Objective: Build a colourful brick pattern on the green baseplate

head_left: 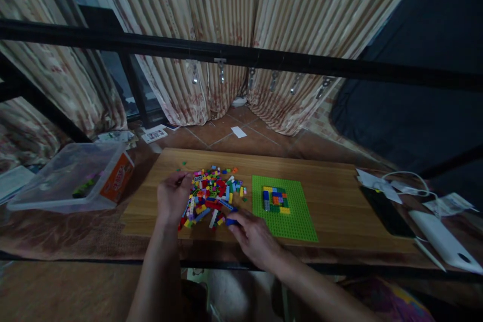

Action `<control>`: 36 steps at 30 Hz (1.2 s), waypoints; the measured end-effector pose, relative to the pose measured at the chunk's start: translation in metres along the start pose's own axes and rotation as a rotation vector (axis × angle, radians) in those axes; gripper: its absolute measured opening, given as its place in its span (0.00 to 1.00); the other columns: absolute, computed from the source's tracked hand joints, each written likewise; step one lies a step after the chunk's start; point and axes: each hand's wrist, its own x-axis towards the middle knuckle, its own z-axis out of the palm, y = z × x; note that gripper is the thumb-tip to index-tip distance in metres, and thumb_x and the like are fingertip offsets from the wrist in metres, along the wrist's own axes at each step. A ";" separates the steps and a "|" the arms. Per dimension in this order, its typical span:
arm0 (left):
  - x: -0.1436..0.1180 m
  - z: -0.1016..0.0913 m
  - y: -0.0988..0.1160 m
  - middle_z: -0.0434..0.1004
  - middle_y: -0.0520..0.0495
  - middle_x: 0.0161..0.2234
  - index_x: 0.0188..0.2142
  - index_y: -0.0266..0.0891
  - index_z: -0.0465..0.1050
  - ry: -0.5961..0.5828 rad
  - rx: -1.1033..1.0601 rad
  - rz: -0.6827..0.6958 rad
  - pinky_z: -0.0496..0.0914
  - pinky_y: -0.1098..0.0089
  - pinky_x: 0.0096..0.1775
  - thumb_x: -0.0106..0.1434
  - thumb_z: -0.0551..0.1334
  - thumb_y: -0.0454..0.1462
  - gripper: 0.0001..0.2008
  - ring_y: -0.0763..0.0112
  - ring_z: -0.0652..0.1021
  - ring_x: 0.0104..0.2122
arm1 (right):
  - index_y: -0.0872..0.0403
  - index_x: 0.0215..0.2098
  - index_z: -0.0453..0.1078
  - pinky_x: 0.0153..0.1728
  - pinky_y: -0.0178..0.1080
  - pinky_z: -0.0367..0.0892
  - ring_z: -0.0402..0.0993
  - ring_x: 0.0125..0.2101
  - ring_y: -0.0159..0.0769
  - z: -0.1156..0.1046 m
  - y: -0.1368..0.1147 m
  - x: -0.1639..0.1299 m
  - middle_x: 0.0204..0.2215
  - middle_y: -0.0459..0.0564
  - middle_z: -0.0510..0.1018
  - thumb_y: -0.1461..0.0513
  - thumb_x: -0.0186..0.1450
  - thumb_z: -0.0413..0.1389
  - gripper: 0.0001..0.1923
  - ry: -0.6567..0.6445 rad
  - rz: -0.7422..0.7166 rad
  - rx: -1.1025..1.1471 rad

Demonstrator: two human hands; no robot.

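A heap of small coloured bricks (213,193) lies on a wooden board (332,196). Just right of the heap is a green baseplate (298,211) with a small block of mixed-colour bricks (276,199) built on it. My left hand (172,198) rests at the heap's left edge, fingers curled against the bricks; whether it holds one I cannot tell. At the heap's near right corner, my right hand (253,235) pinches a blue brick (231,222) in its fingertips.
A clear plastic bin (68,176) with an orange label stands to the left. At the right lie a dark phone (387,211), a white power bank (443,241) and white cables (400,181). A black rail (241,55) crosses in front of striped curtains.
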 end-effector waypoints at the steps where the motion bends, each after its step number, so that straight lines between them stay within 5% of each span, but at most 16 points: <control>1: -0.002 0.003 0.002 0.76 0.51 0.24 0.31 0.36 0.77 -0.027 0.034 0.028 0.68 0.74 0.27 0.52 0.61 0.41 0.11 0.70 0.75 0.24 | 0.50 0.44 0.70 0.43 0.38 0.67 0.74 0.41 0.35 -0.006 0.011 -0.009 0.40 0.48 0.77 0.64 0.66 0.49 0.11 0.007 0.047 0.012; 8: -0.004 0.013 0.001 0.77 0.51 0.24 0.32 0.37 0.77 -0.060 0.158 0.122 0.68 0.73 0.30 0.54 0.60 0.41 0.11 0.69 0.76 0.26 | 0.52 0.44 0.71 0.43 0.42 0.70 0.76 0.40 0.38 -0.016 0.056 -0.044 0.39 0.49 0.79 0.64 0.63 0.50 0.13 0.114 0.271 0.093; 20: 0.001 0.005 -0.008 0.77 0.52 0.24 0.31 0.37 0.77 -0.007 0.168 0.134 0.65 0.74 0.27 0.56 0.59 0.42 0.12 0.71 0.75 0.25 | 0.51 0.37 0.74 0.39 0.40 0.67 0.74 0.36 0.36 0.004 0.033 -0.006 0.35 0.48 0.78 0.65 0.62 0.52 0.09 -0.023 0.183 0.068; 31: 0.006 -0.020 -0.010 0.76 0.50 0.24 0.31 0.37 0.76 0.105 0.143 0.097 0.65 0.75 0.26 0.55 0.59 0.41 0.11 0.71 0.75 0.24 | 0.52 0.38 0.71 0.38 0.39 0.68 0.73 0.35 0.36 0.017 0.042 0.005 0.35 0.49 0.75 0.64 0.63 0.51 0.08 0.171 0.132 -0.030; 36: 0.005 -0.028 -0.007 0.75 0.50 0.23 0.30 0.35 0.75 0.120 0.101 0.044 0.65 0.75 0.25 0.54 0.59 0.40 0.10 0.72 0.74 0.23 | 0.51 0.38 0.70 0.36 0.37 0.67 0.74 0.35 0.35 0.031 0.025 0.000 0.36 0.48 0.75 0.64 0.65 0.49 0.09 0.104 0.039 -0.070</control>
